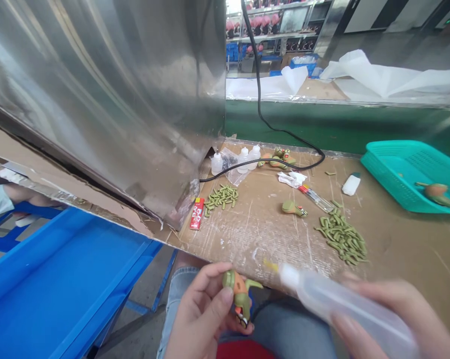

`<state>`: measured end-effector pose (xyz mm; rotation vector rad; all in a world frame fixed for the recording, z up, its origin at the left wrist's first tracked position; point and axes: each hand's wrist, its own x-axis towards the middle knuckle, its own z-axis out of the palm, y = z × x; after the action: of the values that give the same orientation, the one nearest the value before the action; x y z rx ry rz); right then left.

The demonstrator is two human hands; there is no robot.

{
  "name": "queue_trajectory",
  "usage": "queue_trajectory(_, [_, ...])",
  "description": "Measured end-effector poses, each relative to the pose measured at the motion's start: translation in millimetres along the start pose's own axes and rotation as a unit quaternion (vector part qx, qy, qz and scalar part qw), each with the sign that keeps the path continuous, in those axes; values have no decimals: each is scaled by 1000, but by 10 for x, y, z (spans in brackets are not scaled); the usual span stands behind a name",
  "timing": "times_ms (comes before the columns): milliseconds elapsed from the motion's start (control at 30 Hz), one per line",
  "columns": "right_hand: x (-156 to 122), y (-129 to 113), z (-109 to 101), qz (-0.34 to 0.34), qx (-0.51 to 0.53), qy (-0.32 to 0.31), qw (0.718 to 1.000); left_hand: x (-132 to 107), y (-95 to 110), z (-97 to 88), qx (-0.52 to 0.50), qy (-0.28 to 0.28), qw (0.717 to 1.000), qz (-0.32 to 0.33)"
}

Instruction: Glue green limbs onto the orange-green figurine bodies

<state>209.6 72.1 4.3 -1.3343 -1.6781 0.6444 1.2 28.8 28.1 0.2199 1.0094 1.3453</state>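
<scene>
My left hand is closed around a small green and orange toy figure, held over my lap at the table's front edge. My right hand grips a clear plastic squeeze bottle; its yellow nozzle tip points left toward the figure, a short gap away. Two heaps of small green parts lie on the cardboard-covered table: one at the centre left, a larger one at the right. A loose figure lies between them.
A big shiny metal housing fills the left. Below it stands a blue crate. A teal basket holding one figure sits at the right. Small white bottles, a black cable, a red lighter and more figures lie further back.
</scene>
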Motion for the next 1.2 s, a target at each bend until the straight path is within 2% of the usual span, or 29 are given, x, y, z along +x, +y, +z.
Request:
queue_trajectory(133, [493, 195, 294, 51, -3, 3, 999, 21, 3, -27, 9, 31, 999, 15])
queue_trajectory(233, [649, 294, 430, 56, -10, 0, 998, 16, 18, -75, 8, 31, 999, 18])
queue_trajectory(267, [645, 269, 433, 57, -25, 20, 998, 15, 30, -97, 6, 35, 999, 21])
queue_trajectory(333, [582, 123, 403, 46, -81, 109, 990, 17, 59, -142, 0, 48, 998, 29])
queue_trajectory(367, [544, 20, 394, 21, -114, 156, 981, 20, 74, -159, -3, 57, 998, 34])
queue_trajectory(400, [516, -87, 407, -21, -139, 175, 974, 25, 87, -172, -6, 65, 997, 40])
queue_trajectory(433, [506, -183, 451, -72, -153, 160, 972, 30, 98, -178, -8, 72, 996, 45])
queue_trajectory(467, [520, -256, 531, -124, -154, 108, 974, 35, 106, -178, -10, 75, 996, 50])
queue_trajectory(500, [559, -299, 647, -164, -144, 28, 975, 38, 110, -175, -11, 76, 996, 54])
queue_trajectory(533, [622, -309, 791, -181, -141, -38, 973, 39, 112, -170, -11, 74, 996, 56])
queue_trajectory(567, [702, -290, 949, -179, -148, -68, 970, 38, 113, -167, -10, 69, 996, 57])
queue_trajectory(667, [971, -150, 1384, -150, -198, -87, 965, 23, 118, -189, -16, 57, 997, 55])
queue_trajectory(733, [1093, -78, 1551, -133, -230, -85, 960, 13, 130, -234, -23, 62, 996, 53])
queue_trajectory(800, [1140, -60, 1607, -129, -252, -91, 955, 12, 145, -288, -27, 79, 995, 57])
queue_trajectory(900, [1103, -104, 1572, -147, -271, -119, 944, 28, 159, -340, -26, 101, 992, 68])
queue_trajectory(1067, [963, -161, 1515, -209, -280, -193, 917, 69, 146, -297, -18, 98, 992, 79])
queue_trajectory(1200, [893, -113, 1465, -197, -257, -206, 923, 75, 127, -255, -10, 100, 991, 90])
